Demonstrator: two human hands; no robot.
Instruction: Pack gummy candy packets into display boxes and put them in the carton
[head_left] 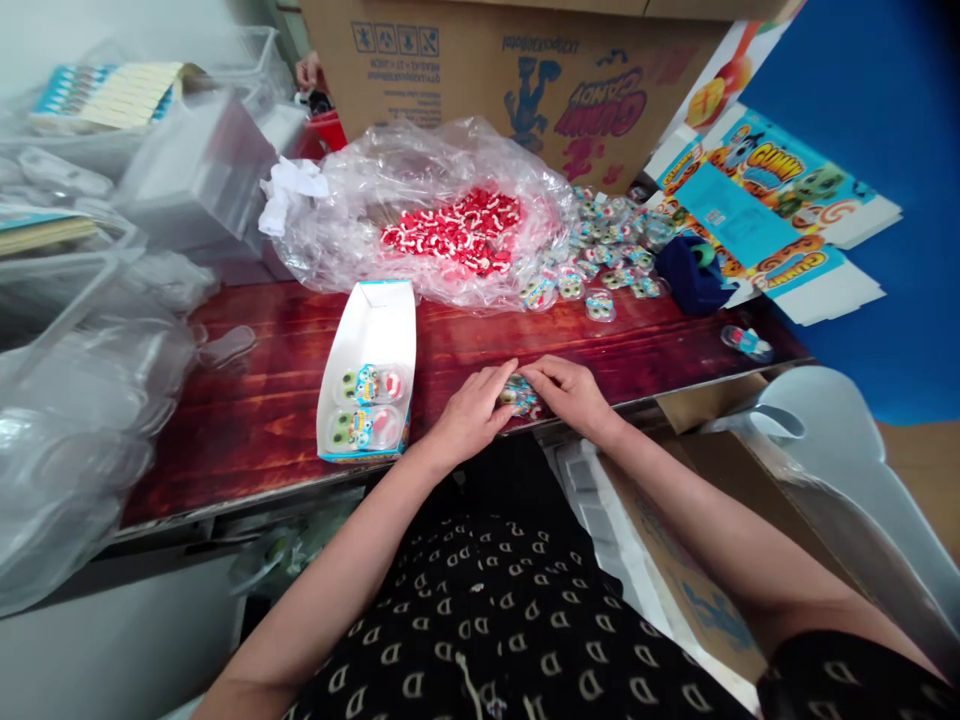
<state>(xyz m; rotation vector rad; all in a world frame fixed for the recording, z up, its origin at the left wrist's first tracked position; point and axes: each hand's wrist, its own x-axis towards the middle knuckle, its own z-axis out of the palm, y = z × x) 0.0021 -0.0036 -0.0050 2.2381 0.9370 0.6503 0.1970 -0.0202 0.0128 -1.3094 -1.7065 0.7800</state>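
Observation:
Close to the table's front edge, my left hand [472, 412] and my right hand [571, 392] are closed around a small clear candy pack [520, 396] with a blue printed label. The fingers cover part of the pack. To the left of my hands stands an open white and blue display box [375, 325]. Two candy packs [365, 428] lie at its near end, each showing green eyeball-like pieces and a red and white piece. Beyond my hands, a heap of similar packs [615, 240] is spread on the table.
A clear plastic bag [330, 235] of red and white candies [457, 230] lies behind. A large cardboard box [465, 75] rises at the back. Flat printed boxes [750, 215] and a dark blue holder [694, 275] are right. Clear plastic shells [67, 430] fill the left.

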